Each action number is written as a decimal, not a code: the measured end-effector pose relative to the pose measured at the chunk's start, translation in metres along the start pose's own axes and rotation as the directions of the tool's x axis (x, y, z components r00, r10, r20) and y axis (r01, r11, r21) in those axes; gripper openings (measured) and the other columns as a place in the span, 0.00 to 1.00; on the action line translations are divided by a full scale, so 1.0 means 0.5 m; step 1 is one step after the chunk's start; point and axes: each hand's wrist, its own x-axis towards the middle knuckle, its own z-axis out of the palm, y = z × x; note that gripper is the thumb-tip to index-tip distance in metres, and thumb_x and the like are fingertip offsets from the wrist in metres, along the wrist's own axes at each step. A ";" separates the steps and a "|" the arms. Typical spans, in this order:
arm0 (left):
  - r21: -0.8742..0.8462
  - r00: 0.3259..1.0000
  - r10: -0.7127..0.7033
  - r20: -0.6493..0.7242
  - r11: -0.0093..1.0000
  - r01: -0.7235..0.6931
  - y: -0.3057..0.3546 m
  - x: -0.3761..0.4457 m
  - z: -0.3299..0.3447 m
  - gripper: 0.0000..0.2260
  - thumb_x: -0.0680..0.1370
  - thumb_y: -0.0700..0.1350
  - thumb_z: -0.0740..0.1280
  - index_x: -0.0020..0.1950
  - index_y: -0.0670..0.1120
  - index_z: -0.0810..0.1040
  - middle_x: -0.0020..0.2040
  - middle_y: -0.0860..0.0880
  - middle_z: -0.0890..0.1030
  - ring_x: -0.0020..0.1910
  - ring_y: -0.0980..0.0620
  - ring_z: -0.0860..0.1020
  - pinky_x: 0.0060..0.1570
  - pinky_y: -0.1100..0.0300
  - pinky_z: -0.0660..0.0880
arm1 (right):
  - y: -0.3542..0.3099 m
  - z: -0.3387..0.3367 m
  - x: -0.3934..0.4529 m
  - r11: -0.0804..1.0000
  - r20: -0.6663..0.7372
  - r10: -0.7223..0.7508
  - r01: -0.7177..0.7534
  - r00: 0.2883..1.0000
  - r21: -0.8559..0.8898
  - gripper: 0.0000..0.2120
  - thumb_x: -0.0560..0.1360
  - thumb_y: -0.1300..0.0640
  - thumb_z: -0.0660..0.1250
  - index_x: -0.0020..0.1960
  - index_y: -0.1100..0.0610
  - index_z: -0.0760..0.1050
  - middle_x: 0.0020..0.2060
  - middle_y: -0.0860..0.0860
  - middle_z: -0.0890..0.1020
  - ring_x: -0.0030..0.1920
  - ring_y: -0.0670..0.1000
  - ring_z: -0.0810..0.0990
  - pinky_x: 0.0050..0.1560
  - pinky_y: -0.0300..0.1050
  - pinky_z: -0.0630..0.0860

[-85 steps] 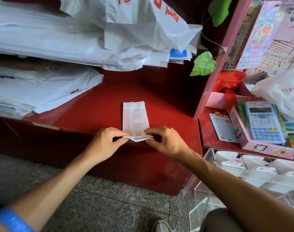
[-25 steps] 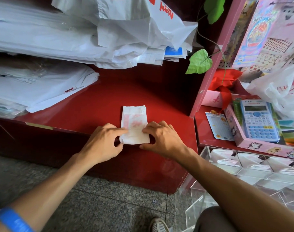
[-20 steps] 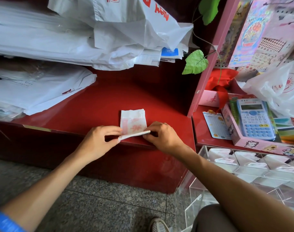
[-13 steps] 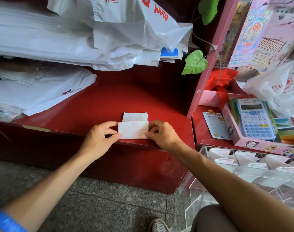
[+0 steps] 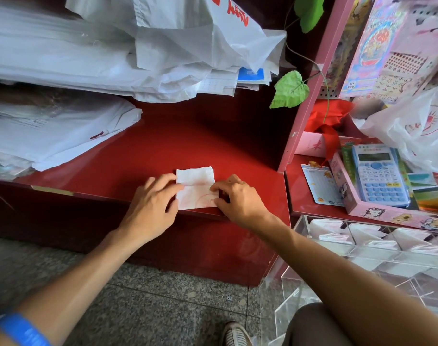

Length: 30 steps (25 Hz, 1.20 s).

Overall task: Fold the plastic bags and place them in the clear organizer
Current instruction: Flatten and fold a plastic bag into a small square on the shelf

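Observation:
A small white folded plastic bag (image 5: 195,189) with faint red print lies at the front edge of the red counter (image 5: 143,156). My left hand (image 5: 151,204) presses its left edge with fairly straight fingers. On the other side, my right hand (image 5: 239,198) has curled fingers and pinches the bag's right edge between fingertip and thumb. The clear organizer (image 5: 289,283) stands low at the right, below the counter. Several folded white bags (image 5: 329,232) sit in its upper compartments.
Stacks of flat white plastic bags (image 5: 63,68) fill the counter's left and back. A pink shelf post (image 5: 310,83) bounds the counter on the right. Beyond it are a blue calculator (image 5: 377,171) in a pink tray and a loose white bag (image 5: 417,131). Granite floor lies below.
The bag has gone from a long strip to a short square. Both hands lifted its near end, folded it away from me and laid the flap down flat.

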 end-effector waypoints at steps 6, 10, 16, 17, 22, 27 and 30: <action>-0.090 0.969 0.050 0.242 0.996 -0.029 -0.013 -0.007 -0.010 0.23 0.75 0.46 0.64 0.70 0.52 0.75 0.71 0.58 0.72 0.71 0.57 0.68 0.69 0.60 0.62 | 0.010 -0.011 -0.017 0.963 0.132 -0.140 0.166 0.981 -0.211 0.25 0.77 0.38 0.62 0.71 0.45 0.70 0.71 0.43 0.69 0.63 0.52 0.68 0.59 0.51 0.66; -0.251 0.979 -0.028 0.200 0.965 0.079 -0.034 -0.006 -0.018 0.23 0.71 0.38 0.74 0.64 0.56 0.80 0.62 0.58 0.79 0.65 0.63 0.72 0.68 0.64 0.66 | 0.010 -0.011 -0.017 0.961 0.124 -0.136 0.161 0.983 -0.225 0.30 0.73 0.38 0.69 0.71 0.47 0.70 0.68 0.43 0.71 0.62 0.52 0.68 0.58 0.49 0.65; -0.395 0.973 -0.167 0.159 0.893 0.218 -0.022 -0.007 -0.031 0.16 0.72 0.41 0.76 0.45 0.64 0.82 0.43 0.58 0.82 0.48 0.62 0.77 0.48 0.71 0.68 | 0.029 0.002 -0.009 0.974 -0.036 -0.148 0.152 0.988 0.169 0.12 0.71 0.53 0.73 0.54 0.50 0.83 0.48 0.47 0.83 0.45 0.51 0.80 0.51 0.51 0.75; -0.410 0.972 -0.175 0.156 0.884 0.225 -0.017 -0.007 -0.033 0.14 0.72 0.41 0.75 0.44 0.62 0.83 0.40 0.58 0.82 0.47 0.62 0.77 0.46 0.71 0.69 | 0.028 0.000 -0.009 0.969 -0.039 -0.116 0.122 0.992 0.213 0.09 0.72 0.55 0.73 0.52 0.50 0.84 0.46 0.46 0.84 0.43 0.50 0.80 0.48 0.49 0.76; -0.528 0.937 -0.318 0.146 0.776 0.345 0.013 -0.004 -0.031 0.05 0.73 0.41 0.74 0.43 0.51 0.80 0.38 0.61 0.84 0.42 0.64 0.81 0.46 0.60 0.75 | 0.018 -0.011 -0.005 0.903 0.016 0.112 -0.108 0.994 0.417 0.04 0.72 0.58 0.75 0.46 0.52 0.85 0.35 0.45 0.84 0.34 0.44 0.78 0.39 0.45 0.76; -0.551 0.916 -0.384 0.115 0.742 0.381 0.019 0.003 -0.016 0.08 0.73 0.41 0.74 0.44 0.51 0.77 0.37 0.56 0.84 0.37 0.62 0.80 0.41 0.58 0.72 | 0.004 -0.008 0.005 0.869 -0.033 0.273 -0.231 0.961 0.438 0.11 0.68 0.58 0.77 0.41 0.52 0.74 0.34 0.48 0.83 0.32 0.43 0.76 0.34 0.38 0.71; -0.532 0.939 -0.333 0.084 0.782 0.325 0.028 0.003 -0.010 0.10 0.74 0.38 0.72 0.41 0.53 0.84 0.39 0.59 0.84 0.39 0.57 0.81 0.42 0.63 0.74 | 0.002 -0.002 0.003 0.872 -0.044 0.216 -0.173 0.975 0.458 0.04 0.71 0.61 0.75 0.42 0.53 0.82 0.33 0.46 0.81 0.32 0.42 0.75 0.36 0.38 0.72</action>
